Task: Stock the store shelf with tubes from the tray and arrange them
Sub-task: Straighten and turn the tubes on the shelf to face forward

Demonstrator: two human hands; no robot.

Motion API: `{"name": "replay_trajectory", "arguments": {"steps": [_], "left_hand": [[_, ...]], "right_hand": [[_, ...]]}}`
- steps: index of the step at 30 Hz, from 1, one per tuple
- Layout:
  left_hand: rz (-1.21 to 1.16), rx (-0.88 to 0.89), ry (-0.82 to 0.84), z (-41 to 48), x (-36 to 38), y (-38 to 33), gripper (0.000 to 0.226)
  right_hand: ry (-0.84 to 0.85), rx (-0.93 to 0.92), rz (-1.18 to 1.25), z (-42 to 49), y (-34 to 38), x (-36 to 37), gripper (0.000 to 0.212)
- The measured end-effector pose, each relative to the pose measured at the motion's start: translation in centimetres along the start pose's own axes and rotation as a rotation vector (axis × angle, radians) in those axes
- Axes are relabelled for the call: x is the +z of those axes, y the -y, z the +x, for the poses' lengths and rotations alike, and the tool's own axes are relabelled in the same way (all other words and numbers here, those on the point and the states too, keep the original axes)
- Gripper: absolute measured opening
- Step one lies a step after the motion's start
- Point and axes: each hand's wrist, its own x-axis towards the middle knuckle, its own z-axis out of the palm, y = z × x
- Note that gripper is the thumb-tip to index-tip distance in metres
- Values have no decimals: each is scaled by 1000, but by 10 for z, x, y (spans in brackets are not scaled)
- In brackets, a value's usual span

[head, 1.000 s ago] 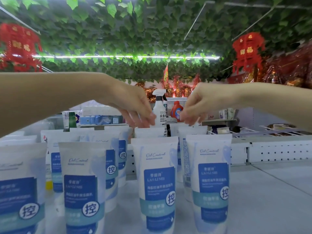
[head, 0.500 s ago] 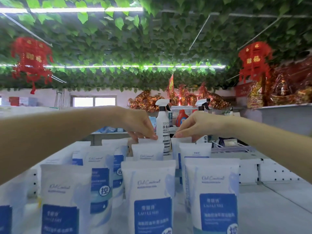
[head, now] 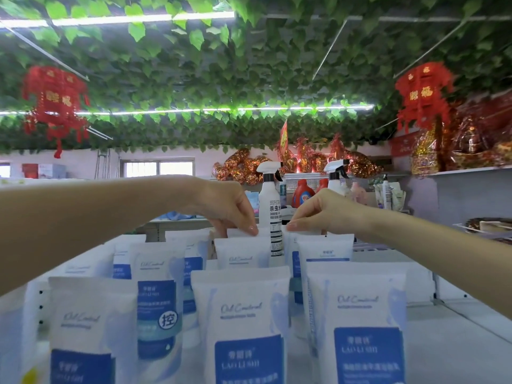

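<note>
Head: two hands on two tubes

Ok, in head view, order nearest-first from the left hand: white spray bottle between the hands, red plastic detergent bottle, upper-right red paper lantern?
1. White spray bottle, just right of the left hand.
2. Red plastic detergent bottle, farther back-right.
3. Red paper lantern, hanging upper right.

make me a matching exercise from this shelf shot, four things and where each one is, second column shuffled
1 left hand
2 right hand
3 nearer spray bottle
4 left red lantern

a hangs from the leafy ceiling
b stands upright between the hands
c pinches the top of the left back tube
d pinches the top of the right back tube

Pairs: 1-c, 2-d, 3-b, 4-a
</note>
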Motion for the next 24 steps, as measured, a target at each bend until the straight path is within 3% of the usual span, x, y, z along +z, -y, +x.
{"name": "replay_trajectory", "arguments": {"steps": [19,24], "left_hand": [[31,-41,-16,-4,2,-2,11],[60,-37,-21,-7,-2,-6,20]], "right_hand": [[-70,-44,-143,-11,8,-1,18],[-45,0,-203,-16,14,-3,30]]}}
